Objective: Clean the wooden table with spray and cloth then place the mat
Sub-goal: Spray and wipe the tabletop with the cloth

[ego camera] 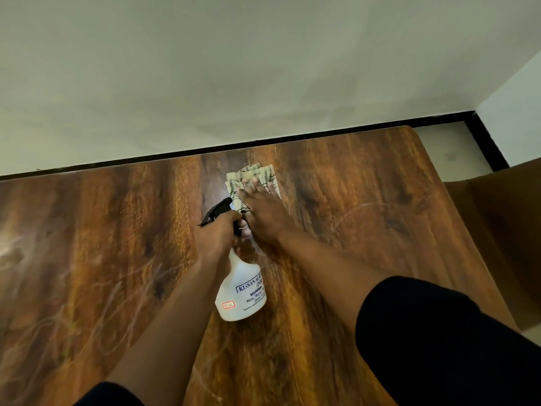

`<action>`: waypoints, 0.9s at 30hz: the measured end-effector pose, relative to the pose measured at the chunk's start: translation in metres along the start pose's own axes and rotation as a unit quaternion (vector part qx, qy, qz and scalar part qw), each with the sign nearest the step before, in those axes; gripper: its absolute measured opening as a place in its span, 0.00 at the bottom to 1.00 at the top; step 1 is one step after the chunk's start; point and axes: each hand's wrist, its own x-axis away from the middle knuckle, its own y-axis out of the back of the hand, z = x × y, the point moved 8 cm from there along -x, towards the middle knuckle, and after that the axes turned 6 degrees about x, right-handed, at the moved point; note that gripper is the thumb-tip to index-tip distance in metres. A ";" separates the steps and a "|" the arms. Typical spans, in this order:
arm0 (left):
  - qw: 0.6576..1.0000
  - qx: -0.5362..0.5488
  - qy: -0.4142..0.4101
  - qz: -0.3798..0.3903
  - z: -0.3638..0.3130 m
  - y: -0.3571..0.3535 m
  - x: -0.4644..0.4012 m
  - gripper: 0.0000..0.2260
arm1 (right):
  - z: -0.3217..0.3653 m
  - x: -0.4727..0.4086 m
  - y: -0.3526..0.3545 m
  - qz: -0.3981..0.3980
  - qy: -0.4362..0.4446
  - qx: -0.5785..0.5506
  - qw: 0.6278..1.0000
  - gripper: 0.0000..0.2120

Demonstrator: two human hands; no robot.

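The left hand [218,230] is clamping its grip round the light spray bottle's [241,291] neck above the table [366,186]; the right hand [263,212] is lying open, pressing the soft, limp cloth [257,174] flat near the far edge.

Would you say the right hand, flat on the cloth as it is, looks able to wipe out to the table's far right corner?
Probably yes: the right hand presses the cloth flat, and the wooden table between it and that corner looks bare. The left hand and spray bottle sit on the other side.
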 end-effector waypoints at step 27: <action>0.999 0.041 0.030 0.002 -0.010 0.082 -0.022 0.05 | 0.052 -0.074 0.000 0.003 -0.062 -0.006 0.998 0.28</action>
